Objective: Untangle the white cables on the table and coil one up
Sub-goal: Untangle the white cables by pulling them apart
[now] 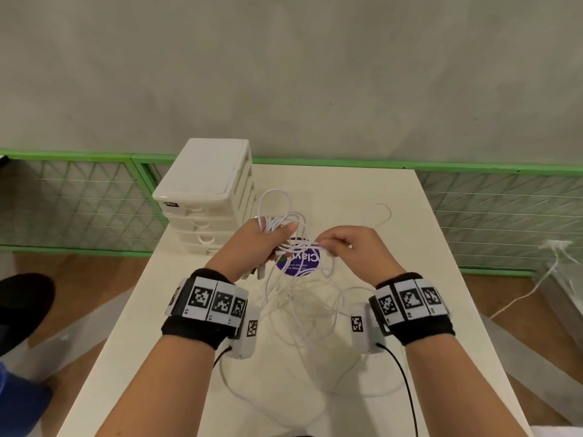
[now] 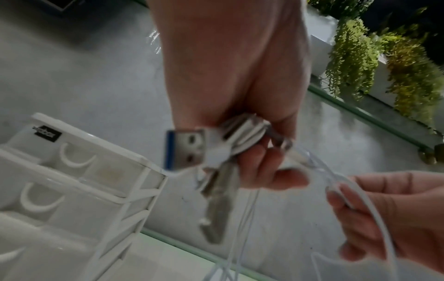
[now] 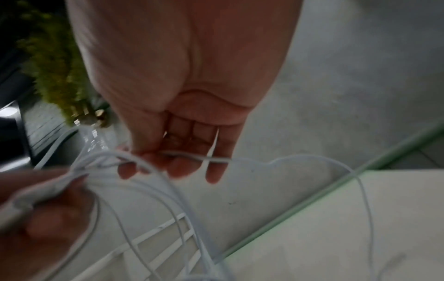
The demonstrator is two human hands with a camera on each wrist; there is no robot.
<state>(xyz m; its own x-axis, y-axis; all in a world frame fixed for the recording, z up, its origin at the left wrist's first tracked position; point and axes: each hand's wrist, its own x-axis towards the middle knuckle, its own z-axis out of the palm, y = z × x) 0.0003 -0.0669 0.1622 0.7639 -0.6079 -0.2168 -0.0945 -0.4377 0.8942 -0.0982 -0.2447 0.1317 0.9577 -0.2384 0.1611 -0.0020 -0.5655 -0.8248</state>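
Several thin white cables (image 1: 303, 298) hang in a tangle between my two raised hands and trail in loops onto the white table (image 1: 426, 310). My left hand (image 1: 268, 241) grips a bundle of cable strands and plugs; a USB plug (image 2: 185, 150) sticks out of that fist in the left wrist view. My right hand (image 1: 334, 244) pinches one white strand (image 3: 192, 157) between thumb and fingertips, just right of the left hand. One loose cable end (image 1: 383, 212) curls on the table behind the right hand.
A white drawer unit (image 1: 205, 197) stands at the table's back left, close to my left hand. A purple round sticker (image 1: 298, 263) lies on the table under the hands. Green mesh fencing (image 1: 79, 203) runs behind the table. Another white cord (image 1: 530, 291) lies on the floor at right.
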